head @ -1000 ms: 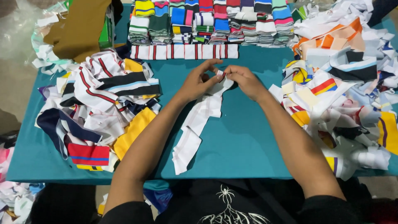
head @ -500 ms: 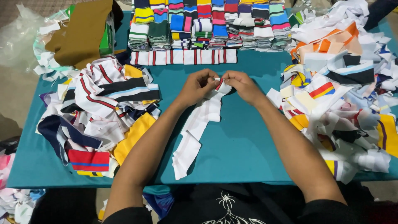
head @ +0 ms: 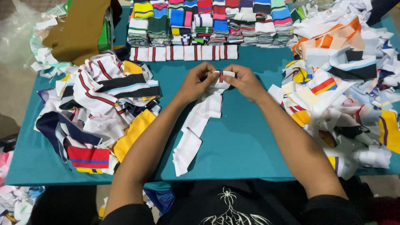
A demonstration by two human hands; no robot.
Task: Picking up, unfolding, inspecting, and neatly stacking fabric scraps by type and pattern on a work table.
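Observation:
A long white ribbed fabric strip [head: 196, 125] with thin red and dark stripes lies on the teal table [head: 246, 141], trailing toward me. Its far end is folded into a small block between my two hands. My left hand [head: 196, 81] pinches the left side of that fold. My right hand [head: 243, 81] grips its right side, thumb over the striped end. Just beyond my hands a row of folded white strips with red stripes [head: 183, 53] lies in a line.
Loose striped strips are heaped at the left [head: 100, 108] and at the right [head: 346, 87]. Stacks of folded coloured strips [head: 208, 21] line the far edge. A brown cloth [head: 79, 29] and a plastic bag [head: 21, 33] sit far left.
The fold at the strip's far end has grown tighter between my hands, and more of the strip has been drawn up. The view has shifted slightly.

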